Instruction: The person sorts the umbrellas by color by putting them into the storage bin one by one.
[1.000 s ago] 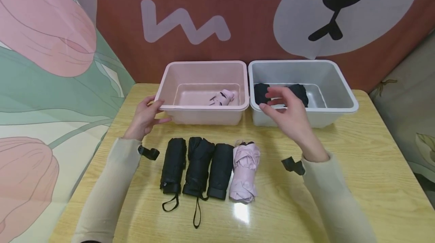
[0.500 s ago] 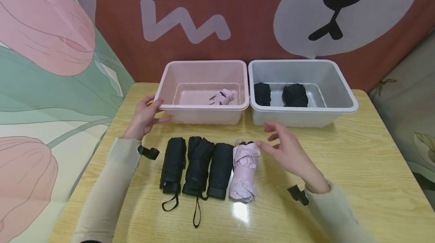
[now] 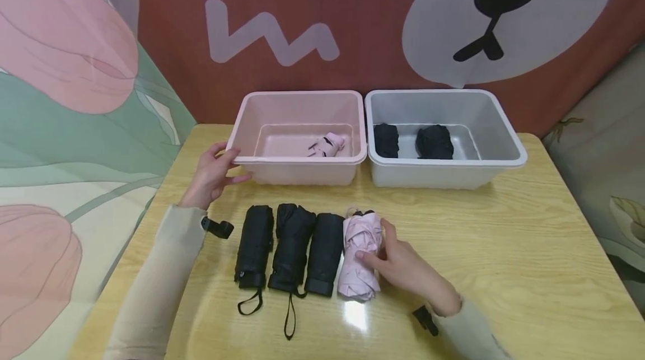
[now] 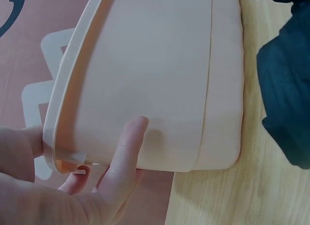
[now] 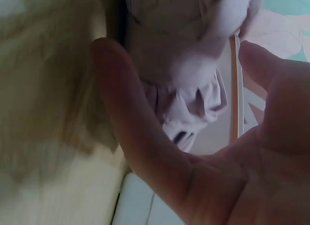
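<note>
At the near left corner of the pink plastic bin point(image 3: 302, 174), my left hand point(image 3: 208, 176) grips the rim, with one finger stretched along the outer wall point(image 4: 160, 84). My right hand point(image 3: 403, 263) is at the right side of a folded pink umbrella point(image 3: 360, 237) on the table. Its thumb lies over the umbrella and the fingers spread beside it; in the right wrist view they stand wide around the pink fabric point(image 5: 179, 55). Left of it lie three folded black umbrellas in a row: one close beside point(image 3: 325, 251), a middle one point(image 3: 291, 242) and a leftmost one point(image 3: 255, 242).
A smaller pink folded umbrella point(image 3: 327, 145) lies inside the pink bin. The grey bin point(image 3: 428, 177) beside it holds two black bundles, one at left point(image 3: 386, 140) and one near the middle point(image 3: 435, 142). Both bins stand at the back of the wooden table point(image 3: 529, 248), against a printed cloth.
My right hand has come down from above the grey bin to the pink umbrella on the table, its thumb reaching over it. My left hand stays at the pink bin's corner.
</note>
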`<state>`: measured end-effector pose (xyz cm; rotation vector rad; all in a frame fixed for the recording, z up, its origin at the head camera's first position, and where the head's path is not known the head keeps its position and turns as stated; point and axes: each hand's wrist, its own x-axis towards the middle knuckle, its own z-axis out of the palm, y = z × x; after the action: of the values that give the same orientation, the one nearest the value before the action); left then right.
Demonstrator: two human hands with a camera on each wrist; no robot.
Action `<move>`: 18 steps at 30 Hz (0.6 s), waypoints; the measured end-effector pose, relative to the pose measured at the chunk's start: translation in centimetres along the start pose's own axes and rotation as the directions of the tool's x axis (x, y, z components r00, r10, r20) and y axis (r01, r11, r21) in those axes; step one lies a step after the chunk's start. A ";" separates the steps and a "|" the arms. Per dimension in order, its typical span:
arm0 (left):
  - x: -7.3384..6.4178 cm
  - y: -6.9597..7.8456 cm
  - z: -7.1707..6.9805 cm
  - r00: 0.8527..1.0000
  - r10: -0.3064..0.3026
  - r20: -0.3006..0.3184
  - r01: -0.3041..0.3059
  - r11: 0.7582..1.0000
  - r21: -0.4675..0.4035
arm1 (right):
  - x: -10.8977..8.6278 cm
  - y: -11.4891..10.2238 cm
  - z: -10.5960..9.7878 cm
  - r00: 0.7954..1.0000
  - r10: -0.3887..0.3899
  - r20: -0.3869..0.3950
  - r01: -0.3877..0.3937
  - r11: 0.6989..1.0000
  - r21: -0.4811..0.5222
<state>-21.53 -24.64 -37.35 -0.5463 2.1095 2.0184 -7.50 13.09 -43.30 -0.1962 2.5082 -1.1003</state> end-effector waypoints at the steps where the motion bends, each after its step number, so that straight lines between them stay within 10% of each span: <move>1: 0.0 0.0 -0.1 1.000 -0.003 -0.002 0.003 1.000 0.005 | 0.0 -0.1 0.3 1.000 -0.001 -0.007 0.001 1.000 0.004; 18: 0.2 -0.3 -0.3 1.000 0.014 0.013 -0.013 1.000 -0.018 | 0.2 -1.0 2.2 0.997 0.052 -0.057 -0.053 0.998 -0.023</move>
<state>-21.53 -24.95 -37.68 -0.5213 2.0955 2.0437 -6.85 10.90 -43.98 -0.1068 2.5624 -1.0689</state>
